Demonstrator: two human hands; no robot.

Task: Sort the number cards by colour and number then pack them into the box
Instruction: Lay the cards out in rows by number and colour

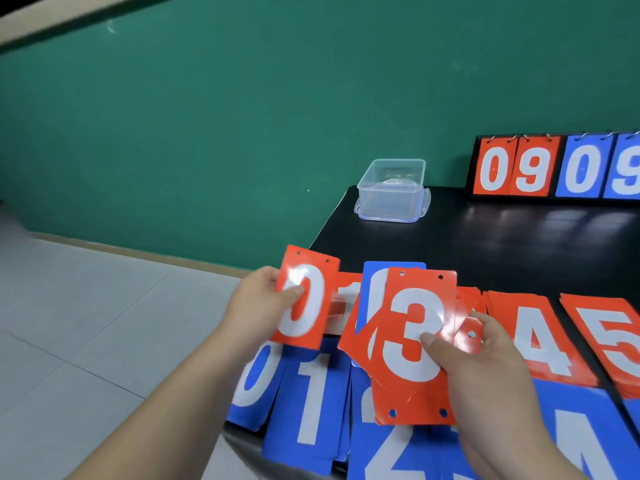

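My left hand point(258, 306) pinches a red card with a white 0 point(304, 299) above the table's left end. My right hand point(481, 368) grips a fanned bunch of cards point(412, 341): a red 3 on top, more red cards and one blue card behind. On the black table point(485, 244) lie red piles showing 1 point(346, 296), 4 point(540, 337) and 5 point(609, 337). In front of them lie blue piles showing 0 point(256, 382), 1 point(308, 400), 2 point(391, 452) and 4 point(581, 445). A clear plastic box point(393, 190) stands at the far left corner.
A flip scoreboard point(557, 168) with red 0 9 and blue 0 9 stands at the table's back right. A green wall rises behind. The table's left edge drops to a grey tiled floor point(86, 323).
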